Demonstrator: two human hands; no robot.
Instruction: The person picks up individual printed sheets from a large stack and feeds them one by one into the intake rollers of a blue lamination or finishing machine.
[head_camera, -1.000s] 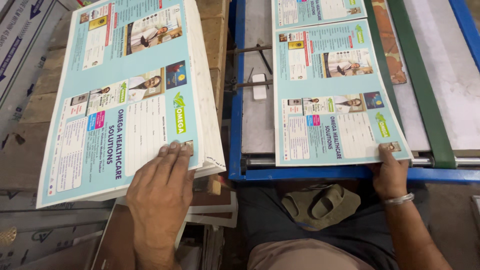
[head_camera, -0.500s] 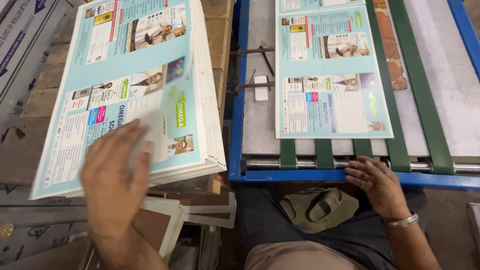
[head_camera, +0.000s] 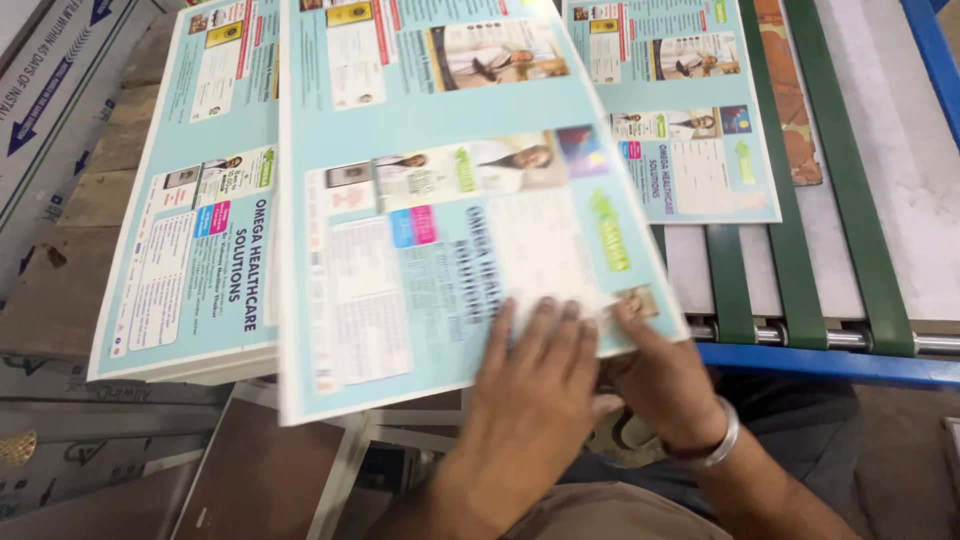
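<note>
Sheet (head_camera: 440, 230) now off the stack (head_camera: 190, 230), midway toward the conveyor (head_camera: 800, 300); I have both hands clamped on its corner, left hand (head_camera: 530, 400) above, right hand (head_camera: 665, 385) beneath.

The lifted sheet (head_camera: 440, 200) is motion-blurred, so its small print and pictures cannot be made out, and its far end runs off the top edge. It covers the right part of the stack (head_camera: 190, 230) and the near left corner of the sheet on the belts (head_camera: 690, 120), which is also cut off at the top. The left hand (head_camera: 530, 400) hides the lifted sheet's near corner; the right hand (head_camera: 660, 380) lies partly under that sheet, its fingertips out of sight. Both forearms leave the bottom edge. The green belts (head_camera: 800, 250) and the blue frame (head_camera: 830, 362) run out on the right. The box (head_camera: 50, 90) is cropped at the left.
</note>
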